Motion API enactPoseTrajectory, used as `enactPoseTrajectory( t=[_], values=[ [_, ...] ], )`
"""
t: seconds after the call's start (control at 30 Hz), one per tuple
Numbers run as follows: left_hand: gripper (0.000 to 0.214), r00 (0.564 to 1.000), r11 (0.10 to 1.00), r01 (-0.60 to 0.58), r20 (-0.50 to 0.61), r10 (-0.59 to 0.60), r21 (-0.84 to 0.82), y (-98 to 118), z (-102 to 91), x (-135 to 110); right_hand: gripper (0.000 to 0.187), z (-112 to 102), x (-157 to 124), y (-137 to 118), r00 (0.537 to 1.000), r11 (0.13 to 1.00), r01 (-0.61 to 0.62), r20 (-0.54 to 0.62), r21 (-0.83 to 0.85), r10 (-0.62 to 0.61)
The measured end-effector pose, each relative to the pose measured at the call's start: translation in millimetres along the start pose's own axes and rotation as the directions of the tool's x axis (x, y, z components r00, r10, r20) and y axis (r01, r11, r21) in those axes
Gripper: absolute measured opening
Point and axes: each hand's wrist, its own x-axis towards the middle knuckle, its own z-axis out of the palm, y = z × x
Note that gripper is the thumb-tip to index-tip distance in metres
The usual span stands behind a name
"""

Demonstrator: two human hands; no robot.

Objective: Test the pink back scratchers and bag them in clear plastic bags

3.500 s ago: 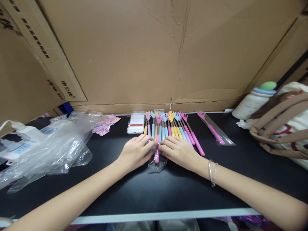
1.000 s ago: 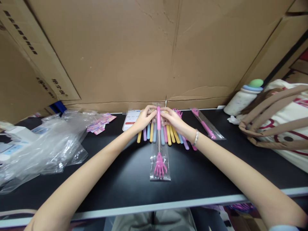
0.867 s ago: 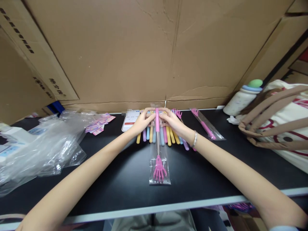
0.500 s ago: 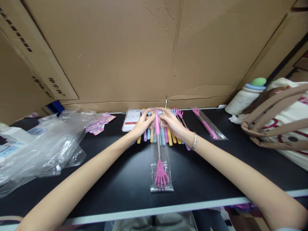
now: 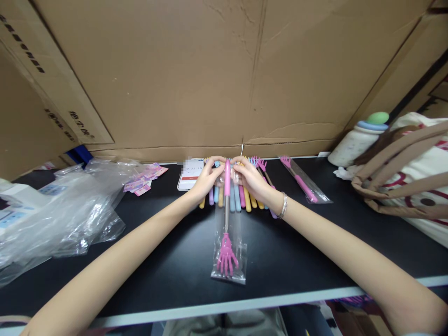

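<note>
A pink back scratcher (image 5: 227,219) lies inside a clear plastic bag (image 5: 241,266), its hand-shaped end toward me and its handle pointing away. My left hand (image 5: 209,179) pinches the far end of the bag on the left of the handle. On the other side my right hand (image 5: 251,179), with a bracelet on its wrist, grips the same end. Fingertips are partly hidden behind the handle. Beneath and beyond both hands spreads a row of back scratchers (image 5: 248,200) with yellow, blue, purple and pink handles.
Another bagged pink back scratcher (image 5: 305,186) rests on the black table (image 5: 157,270) at right. Clear bags (image 5: 80,210) pile up at left, near printed cards (image 5: 145,177). A phone (image 5: 189,175) lies behind my left hand. A bottle (image 5: 357,142) and a cloth bag (image 5: 402,182) stand far right.
The near end of the bag, with the scratcher's pink hand, has swung slightly left and now sits at a slant. Both hands keep hold at nearly the same place.
</note>
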Motion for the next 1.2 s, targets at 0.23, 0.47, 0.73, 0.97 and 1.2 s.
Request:
enactPoseTrajectory(
  t=[0.23,0.47,0.73,0.97,1.2],
  values=[
    [0.017,1.000,1.000,0.003,-0.005,-0.003,0.015,-2.9,-2.8,1.7,0.019,-1.6,1.8,-0.1,1.000,1.000,-0.016,0.010,0.016,0.016],
    [0.017,0.999,1.000,0.013,-0.040,-0.012,0.019,-9.7,-6.6,0.3,0.017,-2.7,1.6,1.9,0.998,0.999,-0.029,0.049,0.033,0.027],
    [0.029,0.994,0.995,0.091,-0.051,-0.093,-0.037,-6.3,-5.8,-3.3,0.010,-0.1,1.2,4.8,0.998,0.999,0.034,0.057,-0.010,-0.033],
    [0.042,0.985,0.984,0.169,0.036,-0.167,-0.057,-6.3,-11.5,1.6,0.005,0.7,3.9,7.2,0.980,0.964,0.188,0.094,-0.190,-0.173],
    [0.029,0.996,0.998,0.060,0.073,-0.060,0.006,1.3,-15.7,-0.5,0.009,-2.7,3.0,0.4,0.950,0.880,0.306,0.178,-0.362,-0.257]
  ],
)
